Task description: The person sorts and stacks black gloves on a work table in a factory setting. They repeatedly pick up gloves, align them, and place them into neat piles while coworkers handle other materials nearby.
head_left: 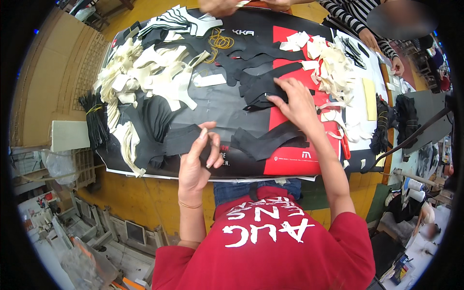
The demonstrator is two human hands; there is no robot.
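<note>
My left hand (197, 157) is raised over the near part of the table, fingers loosely bent and apart, with nothing visible in it. Right beside its fingertips is the end of a black cut fabric piece (181, 140), reaching left to a fan of similar black pieces (157, 118). My right hand (297, 102) is at a pile of black cut fabric pieces (258, 87) right of centre, its thumb and fingers around the edge of a piece; the fingertips' contact is partly hidden. A separate curved black fabric piece (263, 142) lies between my hands, nearer me.
Cream fabric pieces (164, 72) heap at the left, more cream pieces (331, 67) at the right. Yellow cord (220, 41) lies at the back. Orange-handled scissors (345, 145) are near the right edge. A co-worker in a striped sleeve (345, 17) works at the far right; another person's hands (220, 6) show at the far edge.
</note>
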